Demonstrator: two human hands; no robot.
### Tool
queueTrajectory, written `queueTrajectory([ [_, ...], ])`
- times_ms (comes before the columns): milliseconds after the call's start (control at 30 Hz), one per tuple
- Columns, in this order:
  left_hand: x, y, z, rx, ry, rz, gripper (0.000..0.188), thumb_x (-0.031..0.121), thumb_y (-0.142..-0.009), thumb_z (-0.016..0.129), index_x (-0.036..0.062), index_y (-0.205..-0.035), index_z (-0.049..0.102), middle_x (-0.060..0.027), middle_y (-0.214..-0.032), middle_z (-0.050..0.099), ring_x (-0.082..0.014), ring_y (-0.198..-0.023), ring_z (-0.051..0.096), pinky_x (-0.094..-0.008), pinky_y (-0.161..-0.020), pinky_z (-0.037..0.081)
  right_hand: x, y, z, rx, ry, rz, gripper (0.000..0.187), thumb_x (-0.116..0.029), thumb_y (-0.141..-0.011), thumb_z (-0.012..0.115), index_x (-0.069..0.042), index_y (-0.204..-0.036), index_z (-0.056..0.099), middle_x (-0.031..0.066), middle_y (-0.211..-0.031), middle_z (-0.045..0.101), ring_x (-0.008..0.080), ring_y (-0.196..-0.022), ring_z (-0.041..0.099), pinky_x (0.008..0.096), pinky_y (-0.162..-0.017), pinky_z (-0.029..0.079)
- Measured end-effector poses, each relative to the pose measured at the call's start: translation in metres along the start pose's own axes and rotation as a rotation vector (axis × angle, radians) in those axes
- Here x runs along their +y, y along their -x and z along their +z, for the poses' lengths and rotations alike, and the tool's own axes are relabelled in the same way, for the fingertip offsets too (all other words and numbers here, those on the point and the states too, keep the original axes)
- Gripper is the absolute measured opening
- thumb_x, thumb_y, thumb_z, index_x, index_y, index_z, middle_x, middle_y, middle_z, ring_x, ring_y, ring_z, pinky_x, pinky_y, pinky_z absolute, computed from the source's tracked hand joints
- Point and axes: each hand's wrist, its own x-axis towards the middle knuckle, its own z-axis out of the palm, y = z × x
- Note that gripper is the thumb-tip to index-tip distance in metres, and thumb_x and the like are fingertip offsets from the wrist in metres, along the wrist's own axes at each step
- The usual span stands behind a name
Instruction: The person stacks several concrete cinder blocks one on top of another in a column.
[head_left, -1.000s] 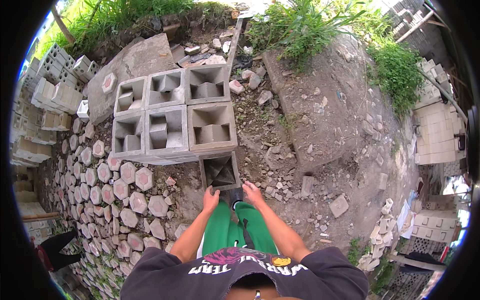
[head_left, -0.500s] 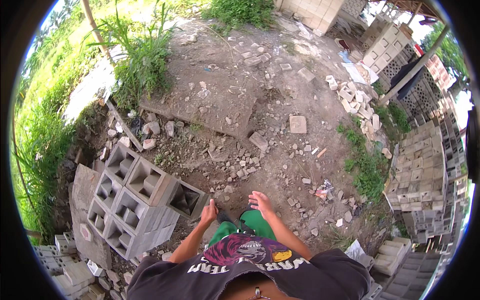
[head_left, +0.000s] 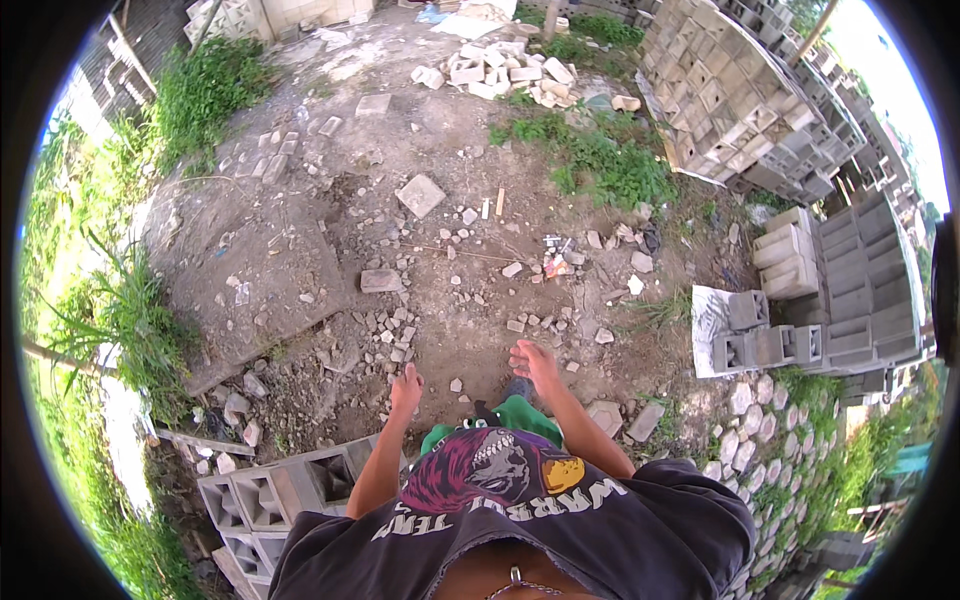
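Note:
Both of my hands hang in front of me above the dirt ground, holding nothing that I can see. My left hand [head_left: 406, 388] is loosely open, apart from the stack of hollow concrete blocks [head_left: 290, 468] at lower left. That stack is partly hidden by my arm and shirt. On the other side, my right hand [head_left: 536, 365] is open with its fingers apart. Small stone rubble [head_left: 385, 335] lies on the ground ahead of the left hand. Close to my right forearm are a pale six-sided paver [head_left: 604, 417] and a grey block piece [head_left: 646, 422].
Grey hollow blocks [head_left: 770, 345] stand at the right beside a larger block stack [head_left: 870, 270]. A tall block wall [head_left: 720, 95] rises at far right. Broken blocks [head_left: 500, 72] are heaped ahead. A flat square block [head_left: 420, 196] and a brick-like piece [head_left: 381, 281] lie on the ground.
My view has turned to the right, so the block stack now sits lower at the left edge of my body. My left hand has come away from beside it.

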Motion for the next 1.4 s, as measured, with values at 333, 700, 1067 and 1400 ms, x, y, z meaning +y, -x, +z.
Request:
queueTrajectory([
  [333, 0.170, -0.007, 0.181, -0.390, 0.139, 0.182, 0.047, 0.044, -0.093, 0.055, 0.0069, -0.063, 0.055, 0.0027, -0.054, 0.046, -0.0065, -0.049, 0.041, -0.0254, -0.046, 0.032, -0.052, -0.010, -0.146, 0.229, -0.161, -0.124, 0.034, -0.034, -0.093, 0.055, -0.011, -0.119, 0.058, 0.0055, -0.112, 0.064, 0.0168, -0.097, 0.061, 0.0354, -0.079, 0.049],
  [700, 0.260, 0.003, 0.306, -0.693, -0.114, 0.332, 0.041, 0.038, -0.088, 0.067, 0.0128, -0.063, 0.046, 0.0056, -0.055, 0.043, -0.0034, -0.048, 0.038, -0.0236, -0.042, 0.026, -0.023, 0.056, -0.246, 0.658, -0.508, -0.182, 0.039, -0.030, -0.095, 0.052, -0.006, -0.125, 0.052, 0.0068, -0.110, 0.064, 0.0162, -0.094, 0.061, 0.0314, -0.076, 0.051],
  [1067, 0.368, -0.028, 0.467, -1.114, -0.294, 0.520, 0.047, 0.035, -0.090, 0.064, 0.0132, -0.056, 0.040, 0.0078, -0.054, 0.038, -0.0033, -0.051, 0.032, -0.0271, -0.044, 0.024, -0.063, 0.044, -0.317, 1.005, -0.776, -0.232, 0.030, -0.031, -0.094, 0.056, -0.006, -0.111, 0.057, 0.0054, -0.095, 0.065, 0.0144, -0.082, 0.063, 0.0284, -0.069, 0.051],
  [1400, 0.476, -0.045, 0.601, -1.166, -0.409, 0.586, 0.060, 0.051, -0.098, 0.041, 0.0106, -0.054, 0.040, 0.0021, -0.050, 0.039, -0.0117, -0.046, 0.036, -0.0332, -0.046, 0.030, -0.154, 0.028, -0.366, 1.309, -0.618, -0.221, 0.045, -0.040, -0.093, 0.058, -0.007, -0.064, 0.054, 0.0023, -0.056, 0.054, 0.0108, -0.049, 0.052, 0.0262, -0.051, 0.042],
])
